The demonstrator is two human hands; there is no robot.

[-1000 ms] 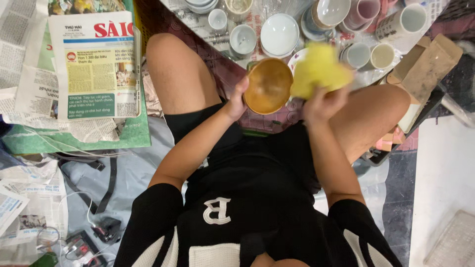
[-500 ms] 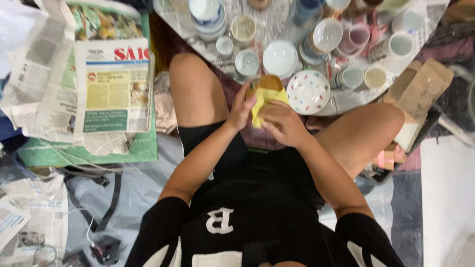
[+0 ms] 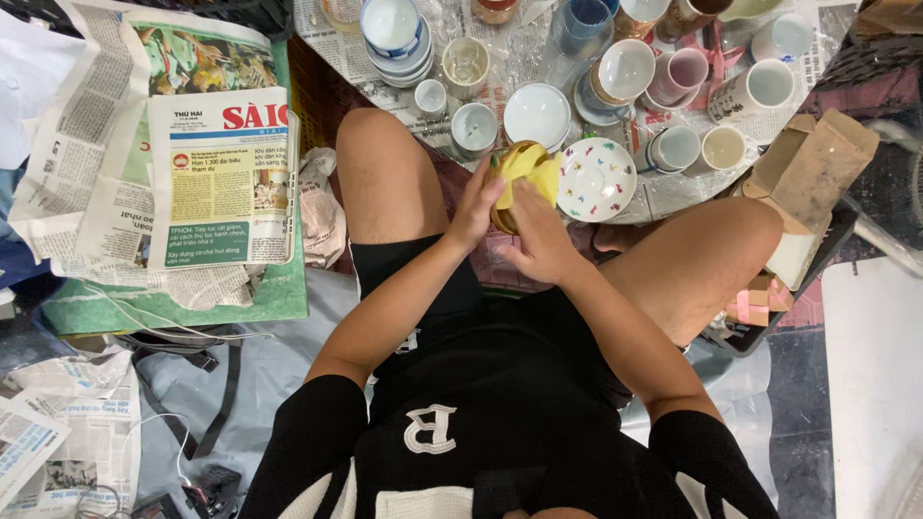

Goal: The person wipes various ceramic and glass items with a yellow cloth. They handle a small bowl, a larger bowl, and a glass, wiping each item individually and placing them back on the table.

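Hands (image 3: pixel 510 216) lower, closer on bowl (image 3: pixel 500 183)

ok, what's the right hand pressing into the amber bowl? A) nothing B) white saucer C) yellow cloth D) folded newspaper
C: the right hand pushes a yellow cloth into the amber bowl, which the left hand steadies from the side.

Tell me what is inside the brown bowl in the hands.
A yellow cloth fills the bowl, pressed in by the right hand; the left hand grips the rim. The bowl's inner surface is covered.
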